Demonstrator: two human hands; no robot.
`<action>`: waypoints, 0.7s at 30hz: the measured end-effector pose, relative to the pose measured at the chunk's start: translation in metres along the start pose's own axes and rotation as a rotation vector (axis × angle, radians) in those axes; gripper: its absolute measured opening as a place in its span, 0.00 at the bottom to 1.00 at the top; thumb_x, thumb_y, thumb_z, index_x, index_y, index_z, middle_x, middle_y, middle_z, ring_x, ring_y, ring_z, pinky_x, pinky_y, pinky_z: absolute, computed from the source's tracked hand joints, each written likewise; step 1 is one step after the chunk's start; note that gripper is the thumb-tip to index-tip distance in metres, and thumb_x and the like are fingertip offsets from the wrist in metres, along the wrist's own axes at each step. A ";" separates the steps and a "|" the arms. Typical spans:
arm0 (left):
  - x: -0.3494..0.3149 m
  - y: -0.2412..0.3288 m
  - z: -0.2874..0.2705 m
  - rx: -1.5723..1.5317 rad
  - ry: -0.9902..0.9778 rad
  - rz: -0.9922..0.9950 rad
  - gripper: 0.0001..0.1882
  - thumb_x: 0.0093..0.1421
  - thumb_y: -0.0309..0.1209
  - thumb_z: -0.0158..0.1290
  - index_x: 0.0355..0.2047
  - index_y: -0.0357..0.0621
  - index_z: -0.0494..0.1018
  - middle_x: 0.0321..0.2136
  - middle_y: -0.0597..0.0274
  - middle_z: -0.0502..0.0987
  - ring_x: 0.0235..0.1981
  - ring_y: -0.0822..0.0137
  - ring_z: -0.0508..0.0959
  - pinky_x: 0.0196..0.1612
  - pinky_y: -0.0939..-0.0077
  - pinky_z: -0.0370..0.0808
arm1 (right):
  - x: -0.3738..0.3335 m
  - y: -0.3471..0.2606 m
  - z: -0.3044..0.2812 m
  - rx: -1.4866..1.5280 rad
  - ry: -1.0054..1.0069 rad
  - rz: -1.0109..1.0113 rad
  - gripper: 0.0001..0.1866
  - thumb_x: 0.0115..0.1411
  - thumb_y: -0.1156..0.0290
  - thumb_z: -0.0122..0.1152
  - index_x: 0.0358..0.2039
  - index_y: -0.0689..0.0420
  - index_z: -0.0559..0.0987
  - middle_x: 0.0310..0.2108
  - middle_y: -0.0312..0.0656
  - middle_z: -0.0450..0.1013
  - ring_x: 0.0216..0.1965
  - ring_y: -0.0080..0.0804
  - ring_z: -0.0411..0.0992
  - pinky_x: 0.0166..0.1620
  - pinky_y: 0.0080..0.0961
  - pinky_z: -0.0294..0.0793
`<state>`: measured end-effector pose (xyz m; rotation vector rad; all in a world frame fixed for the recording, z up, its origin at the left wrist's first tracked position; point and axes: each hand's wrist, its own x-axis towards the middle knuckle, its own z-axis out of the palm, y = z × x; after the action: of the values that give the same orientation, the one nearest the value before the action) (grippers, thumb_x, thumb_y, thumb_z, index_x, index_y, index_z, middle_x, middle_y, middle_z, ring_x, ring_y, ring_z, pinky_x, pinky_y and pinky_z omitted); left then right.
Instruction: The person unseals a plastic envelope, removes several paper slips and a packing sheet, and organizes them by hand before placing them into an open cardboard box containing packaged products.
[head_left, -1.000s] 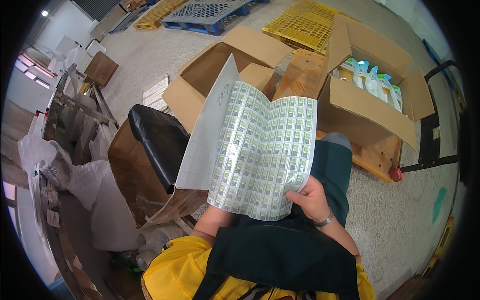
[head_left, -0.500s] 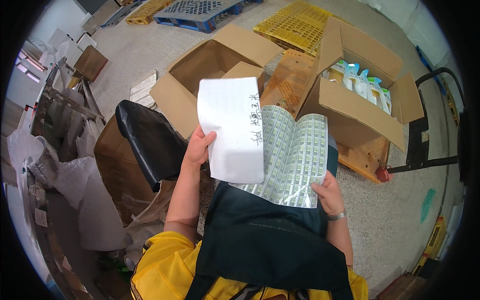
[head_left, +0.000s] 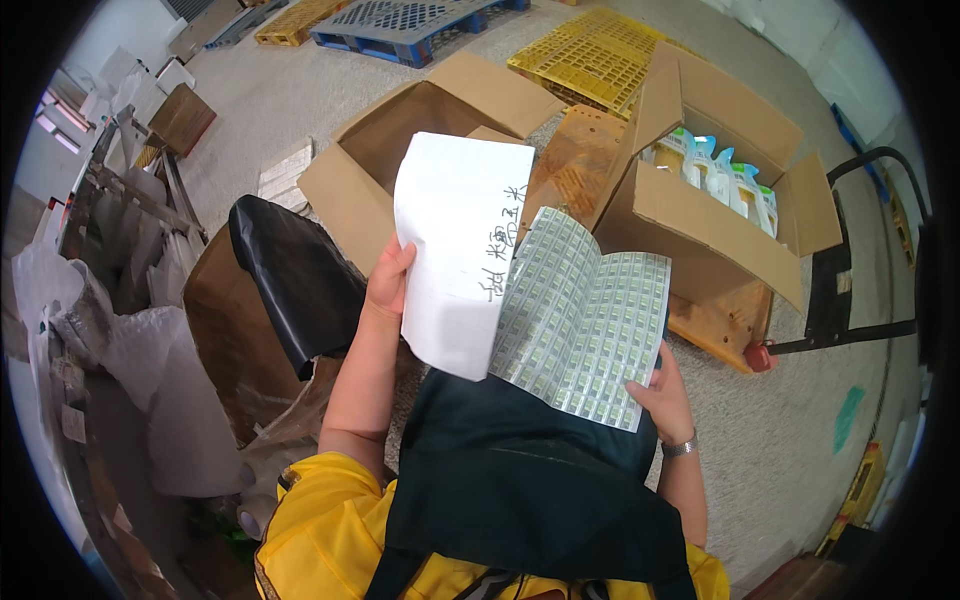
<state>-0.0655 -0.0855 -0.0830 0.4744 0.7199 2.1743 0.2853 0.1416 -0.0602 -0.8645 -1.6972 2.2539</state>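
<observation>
My left hand [head_left: 391, 280] grips the left edge of a white paper sheet [head_left: 455, 260] with handwriting down its right side; the thumb lies on top and the other fingers are hidden behind. In my right hand [head_left: 664, 398] is the lower right edge of a sheet of small labels [head_left: 590, 320], silvery with a repeating green pattern and creased down its middle. The white sheet overlaps the label sheet's left edge. Both are held above my lap, over a dark apron [head_left: 520, 470].
An open carton [head_left: 720, 225] with several clear, blue-topped packs stands at right on an orange pallet [head_left: 575, 165]. Another open carton [head_left: 350, 190] sits ahead, black sheeting [head_left: 295, 280] hangs over a box at left, and a cart frame [head_left: 840, 290] stands far right. Pallets lie beyond.
The white sheet has tilted, its top moving right and its bottom swinging left. The label sheet has turned slightly clockwise, and my right hand has shifted a little down.
</observation>
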 end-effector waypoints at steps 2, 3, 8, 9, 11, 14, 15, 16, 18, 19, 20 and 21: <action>0.002 -0.001 0.010 -0.187 0.005 -0.043 0.24 0.63 0.32 0.42 0.58 0.36 0.56 0.53 0.48 0.67 0.51 0.55 0.70 0.53 0.62 0.70 | -0.005 -0.005 -0.002 0.007 -0.010 -0.012 0.44 0.52 0.85 0.56 0.64 0.58 0.43 0.48 0.49 0.70 0.46 0.30 0.72 0.47 0.26 0.73; 0.003 -0.001 0.014 -0.310 -0.023 -0.076 0.23 0.64 0.32 0.41 0.58 0.35 0.56 0.51 0.46 0.68 0.49 0.55 0.72 0.52 0.63 0.71 | -0.008 -0.006 -0.003 0.008 -0.016 -0.009 0.44 0.52 0.85 0.56 0.64 0.58 0.43 0.48 0.49 0.70 0.46 0.31 0.72 0.47 0.27 0.72; 0.010 -0.018 0.012 -0.949 -0.255 -0.120 0.06 0.61 0.27 0.43 0.28 0.40 0.65 0.20 0.66 0.66 0.19 0.75 0.67 0.24 0.82 0.65 | -0.016 -0.015 -0.005 0.066 -0.038 -0.051 0.43 0.52 0.83 0.56 0.64 0.59 0.45 0.50 0.50 0.68 0.50 0.32 0.69 0.51 0.29 0.69; 0.008 -0.021 0.020 -0.971 -0.251 -0.109 0.05 0.61 0.27 0.44 0.29 0.39 0.65 0.19 0.66 0.65 0.19 0.75 0.66 0.23 0.83 0.64 | -0.018 -0.019 -0.003 0.054 -0.034 -0.095 0.42 0.52 0.84 0.56 0.64 0.59 0.45 0.50 0.49 0.68 0.50 0.32 0.69 0.51 0.29 0.69; 0.003 -0.027 0.034 -1.027 -0.239 -0.085 0.04 0.60 0.25 0.44 0.31 0.38 0.67 0.18 0.67 0.63 0.19 0.75 0.65 0.23 0.85 0.63 | -0.020 -0.028 0.002 0.017 -0.023 -0.176 0.42 0.52 0.84 0.55 0.64 0.59 0.45 0.51 0.49 0.67 0.51 0.31 0.68 0.52 0.28 0.68; -0.005 -0.033 0.047 -1.072 -0.170 -0.101 0.07 0.60 0.25 0.42 0.25 0.40 0.63 0.18 0.68 0.64 0.21 0.73 0.65 0.27 0.82 0.65 | -0.020 -0.053 0.022 -0.041 -0.097 -0.246 0.42 0.52 0.81 0.57 0.64 0.60 0.47 0.52 0.45 0.66 0.49 0.28 0.68 0.50 0.26 0.68; -0.007 -0.037 0.049 -1.056 -0.161 -0.104 0.06 0.60 0.25 0.42 0.25 0.41 0.63 0.18 0.68 0.64 0.23 0.73 0.65 0.30 0.81 0.65 | -0.020 -0.064 0.033 -0.051 -0.140 -0.244 0.42 0.52 0.81 0.58 0.64 0.60 0.47 0.51 0.44 0.67 0.48 0.27 0.68 0.49 0.26 0.68; -0.013 -0.039 0.057 -1.014 -0.092 -0.099 0.06 0.60 0.26 0.42 0.25 0.41 0.63 0.18 0.69 0.64 0.24 0.73 0.65 0.31 0.80 0.64 | -0.016 -0.072 0.048 -0.178 -0.221 -0.275 0.41 0.52 0.76 0.60 0.63 0.60 0.50 0.48 0.43 0.68 0.47 0.29 0.69 0.48 0.26 0.68; -0.022 -0.045 0.078 -0.925 0.035 -0.099 0.06 0.59 0.26 0.42 0.24 0.42 0.63 0.18 0.69 0.64 0.26 0.73 0.65 0.35 0.79 0.64 | 0.002 -0.080 0.078 -0.545 -0.377 -0.396 0.38 0.51 0.65 0.63 0.60 0.61 0.57 0.46 0.44 0.69 0.49 0.36 0.67 0.51 0.31 0.64; -0.022 -0.051 0.080 -0.979 0.015 -0.104 0.06 0.59 0.26 0.42 0.25 0.42 0.64 0.18 0.70 0.64 0.27 0.73 0.65 0.37 0.79 0.63 | 0.009 -0.080 0.092 -0.786 -0.447 -0.478 0.37 0.51 0.59 0.63 0.57 0.61 0.62 0.48 0.46 0.68 0.51 0.40 0.66 0.56 0.35 0.61; -0.022 -0.056 0.079 -1.029 -0.003 -0.103 0.06 0.59 0.26 0.42 0.25 0.42 0.64 0.18 0.70 0.64 0.27 0.73 0.65 0.38 0.78 0.63 | 0.014 -0.073 0.105 -0.895 -0.464 -0.528 0.35 0.51 0.56 0.63 0.55 0.60 0.65 0.46 0.46 0.68 0.50 0.41 0.66 0.56 0.36 0.60; -0.020 -0.060 0.077 -1.077 -0.021 -0.105 0.06 0.58 0.26 0.42 0.25 0.42 0.64 0.17 0.70 0.64 0.28 0.73 0.65 0.39 0.77 0.62 | 0.020 -0.063 0.116 -1.003 -0.475 -0.576 0.33 0.51 0.53 0.62 0.53 0.60 0.67 0.45 0.46 0.68 0.49 0.41 0.66 0.56 0.36 0.59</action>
<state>0.0223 -0.0429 -0.0635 -0.1126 -0.4653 2.0948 0.1932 0.0775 0.0115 0.1314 -2.8611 1.2015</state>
